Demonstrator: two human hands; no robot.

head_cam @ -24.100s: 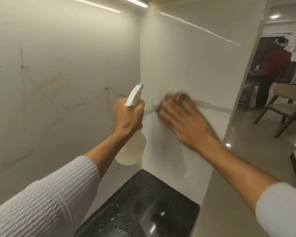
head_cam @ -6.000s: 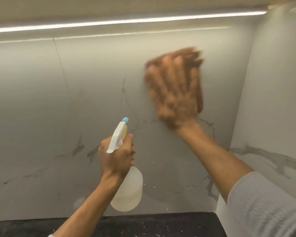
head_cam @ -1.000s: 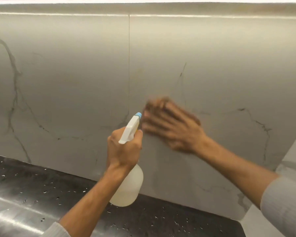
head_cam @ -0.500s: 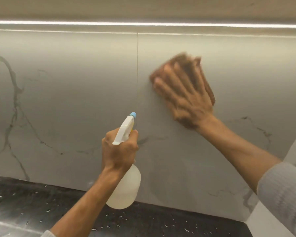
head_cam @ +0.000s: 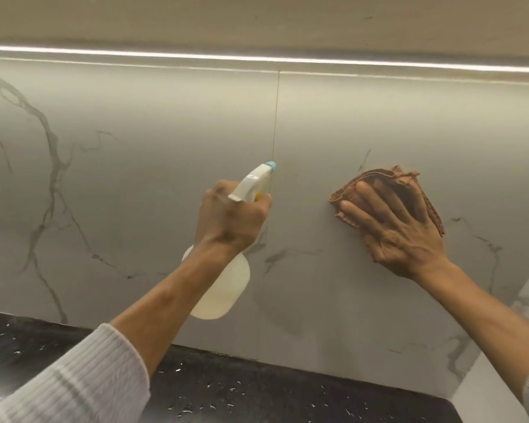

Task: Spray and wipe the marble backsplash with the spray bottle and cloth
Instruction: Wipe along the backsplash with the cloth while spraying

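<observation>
Head view: the left hand [head_cam: 232, 221] is wrapped in a fist around the neck of the spray bottle [head_cam: 223, 288], fingers curled tight together; whether a finger sits on the trigger is hidden behind the hand, can't tell. The bottle's white head with blue nozzle tip [head_cam: 270, 165] points up and right at the marble backsplash [head_cam: 135, 178], close to the vertical seam [head_cam: 276, 123] between two slabs. The translucent bottle body hangs below the wrist, tilted, above the black countertop [head_cam: 257, 389] and clear of it. The right hand [head_cam: 400, 230] lies flat with fingers spread, pressing a folded brown cloth [head_cam: 388, 181] against the backsplash right of the seam; cloth edges stick out above and beside the fingertips. White ribbed sleeve [head_cam: 83, 380] on the left forearm. A light strip [head_cam: 257, 58] runs along the top of the backsplash. White specks, possibly droplets, dot the countertop.
</observation>
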